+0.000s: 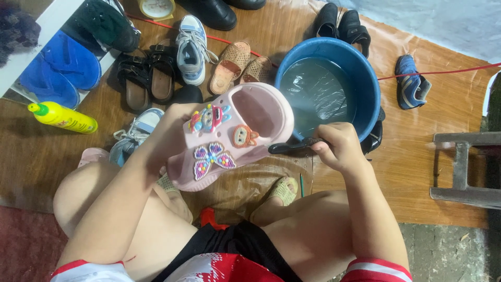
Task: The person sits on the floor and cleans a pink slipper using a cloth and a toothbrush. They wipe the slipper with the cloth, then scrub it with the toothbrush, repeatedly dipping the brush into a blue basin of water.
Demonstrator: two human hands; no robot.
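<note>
At about nine o'clock a yellow bottle [63, 117] with a green cap lies on the brown floor mat [417, 172], with blue slippers [60, 70] on a white shelf above it. Toward eleven o'clock, black sandals [148, 78], a white and blue sneaker [191, 49] and tan slip-ons [229, 65] sit in a loose row.

The person sits low with bare knees spread. The left forearm rises from seven o'clock toward the centre, and the left hand [169, 133] wraps the heel end of a pink clog [235, 133], its grip closed on it. The clog is held up at the centre, tilted, its charms facing the viewer, its toe end just beside the blue basin [365, 83] of water at one o'clock.

The right forearm comes up from five o'clock, wrist bent inward. The right hand [339, 146] has its grip closed on a dark brush [292, 147], whose tip touches the clog's edge.

At three o'clock lies a blue shoe [411, 83].
</note>
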